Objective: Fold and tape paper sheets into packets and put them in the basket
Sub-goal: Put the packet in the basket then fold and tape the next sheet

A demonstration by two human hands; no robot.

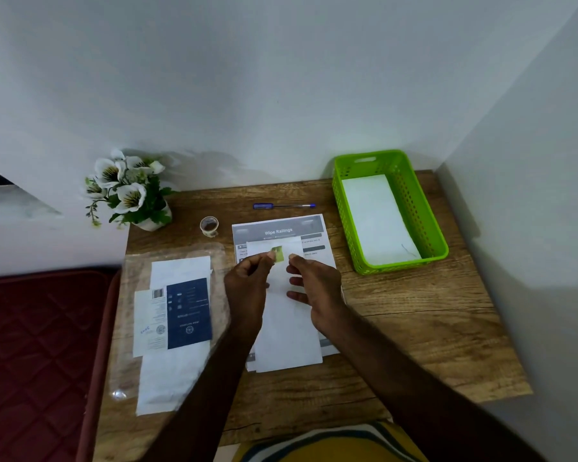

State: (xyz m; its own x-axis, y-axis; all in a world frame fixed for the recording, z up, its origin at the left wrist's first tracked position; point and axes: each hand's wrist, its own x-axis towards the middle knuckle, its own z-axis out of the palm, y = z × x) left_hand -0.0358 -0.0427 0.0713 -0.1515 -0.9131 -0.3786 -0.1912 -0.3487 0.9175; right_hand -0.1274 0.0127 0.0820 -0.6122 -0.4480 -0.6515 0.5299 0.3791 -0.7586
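A folded white paper sheet (286, 331) lies lengthwise on a printed sheet (314, 235) in the middle of the wooden table. My left hand (247, 285) pinches a small greenish piece of tape (277, 254) above the folded sheet's far end. My right hand (314, 288) hovers just right of the tape, thumb and forefinger close to its edge, other fingers spread over the paper. A green plastic basket (411, 195) stands at the back right with a white folded packet (374, 218) inside. A small roll of tape (209, 225) sits at the back left of the sheets.
A clear plastic sleeve with white paper and a dark blue label (177, 315) lies at the left. A blue pen (284, 206) rests beyond the printed sheet. A pot of white artificial flowers (127, 191) stands in the back-left corner. Walls close the back and right.
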